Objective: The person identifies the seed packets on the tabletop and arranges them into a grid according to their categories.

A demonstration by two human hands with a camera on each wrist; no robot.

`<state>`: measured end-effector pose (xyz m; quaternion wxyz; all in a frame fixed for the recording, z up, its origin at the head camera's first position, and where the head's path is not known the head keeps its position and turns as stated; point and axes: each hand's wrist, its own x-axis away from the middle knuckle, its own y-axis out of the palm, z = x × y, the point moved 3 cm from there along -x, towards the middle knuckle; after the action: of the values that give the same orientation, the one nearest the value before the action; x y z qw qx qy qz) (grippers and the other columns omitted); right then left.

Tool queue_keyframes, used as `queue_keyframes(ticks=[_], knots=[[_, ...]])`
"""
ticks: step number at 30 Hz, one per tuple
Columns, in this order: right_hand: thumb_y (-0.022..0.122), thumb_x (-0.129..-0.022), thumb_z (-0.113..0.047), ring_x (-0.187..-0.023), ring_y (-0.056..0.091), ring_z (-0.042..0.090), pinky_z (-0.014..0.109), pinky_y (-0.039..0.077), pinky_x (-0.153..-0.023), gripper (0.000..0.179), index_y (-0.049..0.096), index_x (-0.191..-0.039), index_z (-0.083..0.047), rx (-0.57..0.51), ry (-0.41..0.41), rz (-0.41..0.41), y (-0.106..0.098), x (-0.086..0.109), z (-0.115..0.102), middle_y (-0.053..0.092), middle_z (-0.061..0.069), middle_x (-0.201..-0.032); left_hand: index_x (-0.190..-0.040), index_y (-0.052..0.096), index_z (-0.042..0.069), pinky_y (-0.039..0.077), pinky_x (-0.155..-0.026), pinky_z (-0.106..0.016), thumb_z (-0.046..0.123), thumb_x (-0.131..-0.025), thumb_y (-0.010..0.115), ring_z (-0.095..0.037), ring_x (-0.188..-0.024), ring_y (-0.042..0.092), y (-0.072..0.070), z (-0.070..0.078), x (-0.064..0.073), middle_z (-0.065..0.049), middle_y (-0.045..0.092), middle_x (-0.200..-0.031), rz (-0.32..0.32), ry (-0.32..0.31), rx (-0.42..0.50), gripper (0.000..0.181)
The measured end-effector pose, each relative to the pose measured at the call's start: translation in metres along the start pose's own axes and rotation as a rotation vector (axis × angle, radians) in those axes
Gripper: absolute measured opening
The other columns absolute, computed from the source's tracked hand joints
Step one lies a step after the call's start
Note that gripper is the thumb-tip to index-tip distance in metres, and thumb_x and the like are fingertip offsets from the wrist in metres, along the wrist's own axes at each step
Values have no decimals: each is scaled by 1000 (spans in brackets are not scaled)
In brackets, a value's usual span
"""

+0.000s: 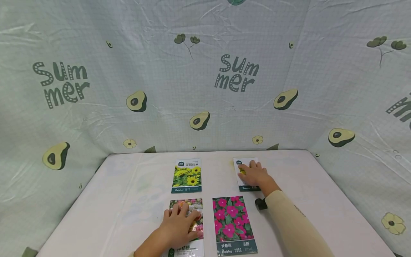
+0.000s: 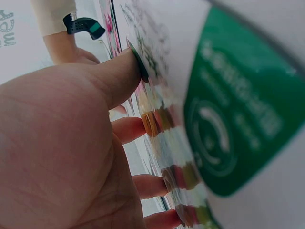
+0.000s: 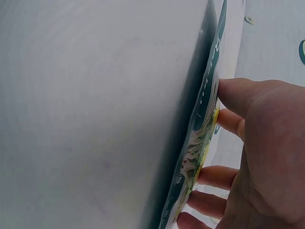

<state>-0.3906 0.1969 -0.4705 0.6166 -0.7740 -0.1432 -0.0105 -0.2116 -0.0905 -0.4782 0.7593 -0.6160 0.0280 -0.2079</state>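
Note:
Four flower-picture packets lie flat on a pale table in two rows. My left hand rests with spread fingertips and thumb on the front-left packet, which shows mixed blooms above a white lower part. On the back-right packet, white with a dark green band, my right hand lays its fingers and covers most of the picture. In the right wrist view, thumb and fingertips touch that packet's printed face. Nearest the left hand's right side is a packet of pink flowers.
At the back left lies a packet with yellow flowers. A black strap piece sits by the right wrist. Behind the table hangs a pale sheet printed with avocados and lettering.

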Motion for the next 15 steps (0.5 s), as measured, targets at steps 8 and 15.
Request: queue_keyframes(ticks=[8, 15], knots=[[51, -106, -45, -135, 34, 45, 68, 27, -114, 55, 43, -156, -24, 3, 1, -4, 2, -2, -6, 32, 27, -157, -140, 55, 33, 32, -97, -69, 64, -92, 63, -44, -137, 36, 7, -5, -2, -11, 47, -139, 20, 16, -6, 57], [51, -105, -45, -133, 35, 43, 67, 29, -113, 55, 44, -156, -23, 4, -7, 6, 2, -2, -13, 34, 26, -156, -140, 54, 35, 31, -98, -71, 68, -92, 60, -44, -137, 36, 6, -5, -2, -11, 46, -140, 20, 10, -11, 59]])
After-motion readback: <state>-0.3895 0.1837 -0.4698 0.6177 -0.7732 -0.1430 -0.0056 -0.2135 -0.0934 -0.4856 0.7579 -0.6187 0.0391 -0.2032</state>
